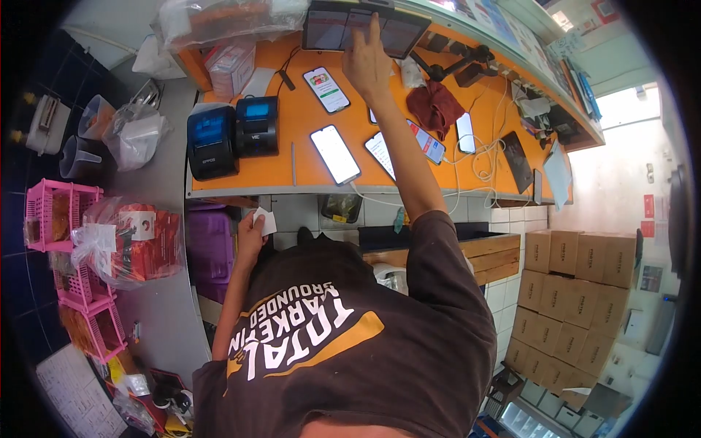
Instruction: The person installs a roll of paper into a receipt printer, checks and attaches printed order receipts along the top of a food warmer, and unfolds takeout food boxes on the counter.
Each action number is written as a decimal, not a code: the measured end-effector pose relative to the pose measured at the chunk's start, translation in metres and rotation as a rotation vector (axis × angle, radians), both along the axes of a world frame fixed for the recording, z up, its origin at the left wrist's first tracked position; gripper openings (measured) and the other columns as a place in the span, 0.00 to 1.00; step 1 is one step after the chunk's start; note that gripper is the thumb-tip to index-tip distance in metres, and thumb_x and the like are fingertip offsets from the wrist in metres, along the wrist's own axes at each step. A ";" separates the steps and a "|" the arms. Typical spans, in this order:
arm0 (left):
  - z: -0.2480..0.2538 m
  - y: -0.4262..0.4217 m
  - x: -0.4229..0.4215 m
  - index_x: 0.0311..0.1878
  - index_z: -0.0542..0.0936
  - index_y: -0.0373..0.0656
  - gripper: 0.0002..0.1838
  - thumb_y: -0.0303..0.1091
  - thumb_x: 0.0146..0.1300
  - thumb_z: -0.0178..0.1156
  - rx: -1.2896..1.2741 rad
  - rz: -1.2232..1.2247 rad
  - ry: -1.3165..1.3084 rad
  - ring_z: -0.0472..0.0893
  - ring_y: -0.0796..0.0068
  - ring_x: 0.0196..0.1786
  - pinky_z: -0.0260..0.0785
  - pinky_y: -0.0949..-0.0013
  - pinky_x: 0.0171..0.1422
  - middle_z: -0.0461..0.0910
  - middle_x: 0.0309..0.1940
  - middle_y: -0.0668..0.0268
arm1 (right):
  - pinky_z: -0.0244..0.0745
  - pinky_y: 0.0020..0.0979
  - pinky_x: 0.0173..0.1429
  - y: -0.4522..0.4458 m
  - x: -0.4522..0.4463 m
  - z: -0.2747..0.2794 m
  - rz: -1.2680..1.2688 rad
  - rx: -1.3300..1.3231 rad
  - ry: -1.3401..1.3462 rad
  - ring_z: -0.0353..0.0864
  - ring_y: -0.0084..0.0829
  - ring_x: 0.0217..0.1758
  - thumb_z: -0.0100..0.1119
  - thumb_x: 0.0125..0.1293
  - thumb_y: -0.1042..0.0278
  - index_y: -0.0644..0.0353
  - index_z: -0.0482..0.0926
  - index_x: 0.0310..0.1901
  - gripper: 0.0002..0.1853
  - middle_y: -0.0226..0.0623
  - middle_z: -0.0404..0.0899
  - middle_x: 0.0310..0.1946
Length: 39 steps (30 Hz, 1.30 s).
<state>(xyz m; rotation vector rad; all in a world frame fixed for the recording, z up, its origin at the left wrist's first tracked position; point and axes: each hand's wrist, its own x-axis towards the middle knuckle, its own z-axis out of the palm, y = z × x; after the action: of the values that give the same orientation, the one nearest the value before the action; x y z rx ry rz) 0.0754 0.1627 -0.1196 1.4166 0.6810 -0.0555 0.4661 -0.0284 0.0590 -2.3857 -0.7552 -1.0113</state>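
Note:
My left hand [252, 232] is low at the orange counter's front edge, its fingers closed on a small white paper slip [267, 220]. My right hand [367, 64] reaches over the counter with the index finger stretched out and nothing held. Its fingertip is at the dark-framed tablet screen [326, 33] standing at the back; whether it touches the glass I cannot tell. Below the right hand and forearm lie several phones, among them a lit phone [335, 155] with a white cable and another phone [327, 90] showing a picture and a green bar.
Two black receipt printers [212, 142] stand at the left of the orange counter [292, 124]. A maroon cloth [436, 108] and loose white cables [485, 164] lie to the right. Pink baskets [62, 208] line the left side; stacked cardboard boxes [577, 299] stand at the right.

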 end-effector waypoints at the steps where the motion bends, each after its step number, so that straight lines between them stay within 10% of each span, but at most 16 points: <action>1: -0.001 0.001 0.000 0.51 0.82 0.46 0.10 0.38 0.80 0.54 -0.001 0.002 -0.001 0.73 0.88 0.23 0.63 0.79 0.24 0.80 0.28 0.76 | 0.87 0.47 0.42 0.002 -0.002 0.002 0.002 -0.002 -0.002 0.86 0.58 0.55 0.64 0.61 0.72 0.62 0.79 0.54 0.18 0.67 0.62 0.75; 12: -0.004 0.005 -0.003 0.51 0.80 0.41 0.10 0.33 0.79 0.52 0.017 0.037 -0.038 0.77 0.80 0.26 0.68 0.73 0.25 0.80 0.30 0.68 | 0.84 0.48 0.44 0.070 -0.062 -0.018 0.334 0.079 0.018 0.87 0.57 0.48 0.65 0.62 0.70 0.60 0.79 0.53 0.17 0.59 0.69 0.72; 16: 0.012 0.010 -0.009 0.47 0.80 0.40 0.10 0.30 0.79 0.49 -0.107 0.241 -0.107 0.76 0.79 0.25 0.66 0.73 0.25 0.78 0.29 0.67 | 0.82 0.44 0.42 0.156 -0.119 -0.077 0.692 -0.098 0.307 0.88 0.46 0.40 0.66 0.65 0.67 0.56 0.84 0.43 0.07 0.43 0.88 0.40; 24: -0.005 0.051 -0.087 0.33 0.73 0.47 0.15 0.40 0.80 0.48 -0.379 0.533 -0.179 0.61 0.84 0.20 0.48 0.73 0.23 0.66 0.23 0.75 | 0.83 0.45 0.41 0.213 -0.218 -0.103 0.818 -0.110 0.582 0.89 0.46 0.38 0.66 0.66 0.64 0.57 0.84 0.39 0.07 0.42 0.87 0.34; 34: -0.010 0.073 -0.137 0.53 0.74 0.48 0.08 0.36 0.75 0.53 -0.310 0.769 -0.025 0.58 0.88 0.18 0.48 0.76 0.19 0.63 0.23 0.78 | 0.82 0.47 0.41 0.178 -0.289 -0.150 0.778 -0.322 0.625 0.87 0.48 0.36 0.65 0.64 0.65 0.57 0.83 0.38 0.06 0.44 0.85 0.33; 39: -0.091 0.070 -0.180 0.63 0.73 0.48 0.25 0.20 0.62 0.53 -0.152 0.746 -0.122 0.70 0.87 0.28 0.62 0.78 0.26 0.75 0.41 0.71 | 0.83 0.48 0.42 0.187 -0.255 -0.160 0.688 -0.571 0.598 0.87 0.51 0.39 0.60 0.65 0.71 0.59 0.82 0.46 0.09 0.49 0.84 0.34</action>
<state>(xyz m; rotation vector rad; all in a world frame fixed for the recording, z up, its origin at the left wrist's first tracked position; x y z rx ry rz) -0.1049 0.2323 -0.2109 0.9435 1.0392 0.5484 0.2106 0.1588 -0.1009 -2.3399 -1.5902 0.2232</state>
